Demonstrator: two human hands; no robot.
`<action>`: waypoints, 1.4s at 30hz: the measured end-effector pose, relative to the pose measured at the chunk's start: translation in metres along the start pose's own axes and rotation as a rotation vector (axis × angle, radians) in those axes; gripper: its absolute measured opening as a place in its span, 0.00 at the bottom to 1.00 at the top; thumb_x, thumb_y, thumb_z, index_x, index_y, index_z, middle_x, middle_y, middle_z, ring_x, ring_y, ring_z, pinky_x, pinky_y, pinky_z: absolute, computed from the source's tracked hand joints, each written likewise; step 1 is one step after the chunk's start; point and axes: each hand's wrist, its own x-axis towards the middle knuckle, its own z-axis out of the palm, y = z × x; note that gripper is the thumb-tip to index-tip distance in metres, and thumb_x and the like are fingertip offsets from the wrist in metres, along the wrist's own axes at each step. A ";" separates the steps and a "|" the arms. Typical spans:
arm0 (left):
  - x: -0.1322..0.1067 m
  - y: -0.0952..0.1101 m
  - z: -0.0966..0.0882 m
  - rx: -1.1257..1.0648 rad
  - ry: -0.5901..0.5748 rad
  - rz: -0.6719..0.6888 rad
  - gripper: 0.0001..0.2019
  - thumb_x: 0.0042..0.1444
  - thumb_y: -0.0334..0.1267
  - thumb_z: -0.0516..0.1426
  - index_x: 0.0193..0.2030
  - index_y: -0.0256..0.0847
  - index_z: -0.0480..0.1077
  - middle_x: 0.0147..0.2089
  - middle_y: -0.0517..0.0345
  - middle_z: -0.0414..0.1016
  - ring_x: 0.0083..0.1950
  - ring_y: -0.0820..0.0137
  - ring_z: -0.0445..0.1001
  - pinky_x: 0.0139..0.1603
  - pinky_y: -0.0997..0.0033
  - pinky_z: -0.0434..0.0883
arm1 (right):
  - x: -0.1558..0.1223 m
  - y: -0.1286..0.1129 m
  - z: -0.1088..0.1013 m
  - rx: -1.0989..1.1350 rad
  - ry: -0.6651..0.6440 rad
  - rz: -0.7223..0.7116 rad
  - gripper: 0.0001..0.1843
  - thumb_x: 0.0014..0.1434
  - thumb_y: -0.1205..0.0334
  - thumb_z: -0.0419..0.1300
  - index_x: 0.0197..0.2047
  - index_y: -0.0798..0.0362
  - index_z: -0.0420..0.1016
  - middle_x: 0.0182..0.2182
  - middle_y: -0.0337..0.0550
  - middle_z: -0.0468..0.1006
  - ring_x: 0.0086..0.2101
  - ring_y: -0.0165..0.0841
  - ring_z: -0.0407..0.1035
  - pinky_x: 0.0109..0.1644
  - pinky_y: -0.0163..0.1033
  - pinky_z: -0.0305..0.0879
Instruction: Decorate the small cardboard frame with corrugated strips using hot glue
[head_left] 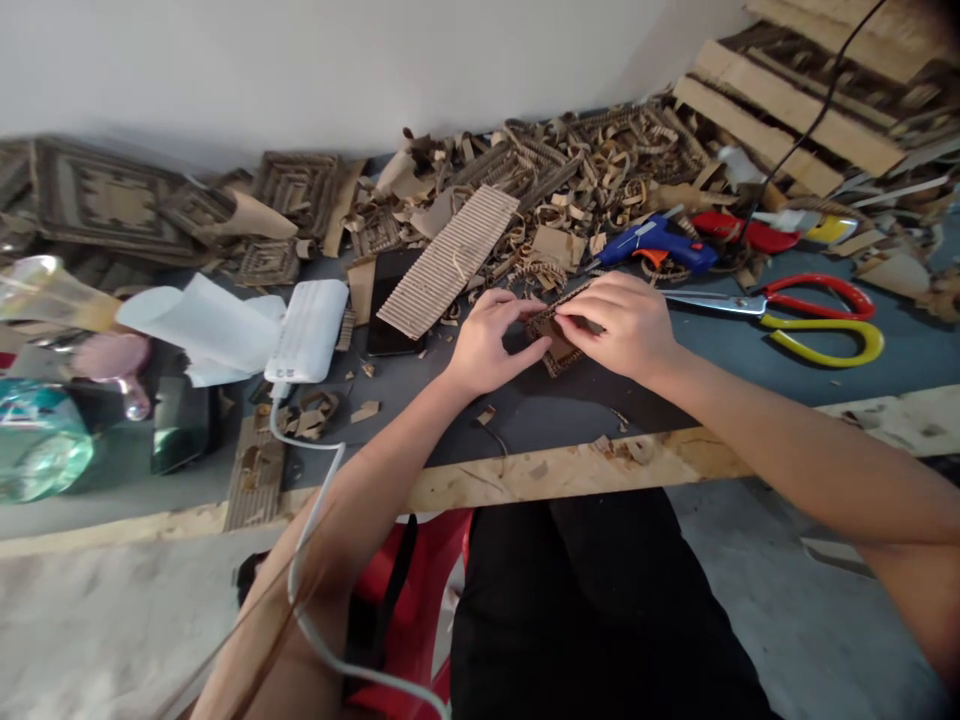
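Observation:
A small cardboard piece (561, 358) with corrugated edging lies between my two hands near the table's front edge. My left hand (495, 342) is at its left side, thumb and index finger closed around the near-left corner. Over its right side, my right hand (624, 325) is in a pinch at the upper edging, its fingers covering part of the piece. A flat corrugated cardboard sheet (450, 262) rests beyond my left hand, partly over a black phone (388, 325). Close to my right hand lie scissors (757, 302) with red and yellow handles and a blue glue gun (654, 243).
Curled cardboard scraps (555, 205) are heaped along the wall. A white power bank (307, 330) trails a white cable (330, 480) beneath my left forearm. Further left are white paper (206, 325), a pink hairbrush (112, 358) and a dark phone (180, 425).

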 end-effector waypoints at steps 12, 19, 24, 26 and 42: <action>-0.005 0.012 0.008 0.033 0.162 -0.110 0.12 0.61 0.39 0.59 0.50 0.40 0.76 0.43 0.53 0.79 0.50 0.65 0.74 0.51 0.63 0.76 | 0.000 -0.005 -0.001 0.070 -0.023 -0.002 0.07 0.63 0.62 0.62 0.37 0.47 0.83 0.33 0.41 0.85 0.37 0.38 0.77 0.45 0.46 0.74; -0.007 0.020 0.009 0.094 0.284 -0.105 0.10 0.61 0.37 0.58 0.46 0.41 0.78 0.40 0.54 0.81 0.49 0.64 0.73 0.50 0.63 0.76 | 0.000 -0.009 -0.003 0.012 -0.010 -0.003 0.07 0.63 0.61 0.62 0.37 0.47 0.83 0.34 0.41 0.85 0.38 0.39 0.75 0.44 0.48 0.73; -0.007 0.023 0.009 0.051 0.280 -0.151 0.11 0.63 0.41 0.57 0.43 0.40 0.80 0.37 0.54 0.80 0.46 0.65 0.75 0.46 0.65 0.77 | 0.001 -0.010 -0.004 0.014 -0.031 -0.011 0.08 0.64 0.63 0.60 0.38 0.49 0.83 0.33 0.43 0.85 0.39 0.40 0.75 0.42 0.47 0.72; -0.008 0.025 0.009 0.036 0.272 -0.134 0.11 0.61 0.42 0.59 0.44 0.40 0.80 0.37 0.54 0.81 0.45 0.65 0.75 0.46 0.65 0.78 | 0.001 -0.010 -0.004 -0.004 -0.018 -0.025 0.09 0.64 0.63 0.60 0.36 0.49 0.82 0.32 0.42 0.84 0.38 0.39 0.74 0.41 0.45 0.72; -0.009 0.027 0.014 0.000 0.265 -0.225 0.15 0.56 0.42 0.62 0.48 0.41 0.81 0.41 0.54 0.78 0.37 0.73 0.75 0.32 0.76 0.75 | 0.000 -0.008 0.000 -0.041 0.070 -0.054 0.09 0.63 0.63 0.61 0.34 0.50 0.82 0.30 0.43 0.83 0.38 0.39 0.72 0.41 0.46 0.70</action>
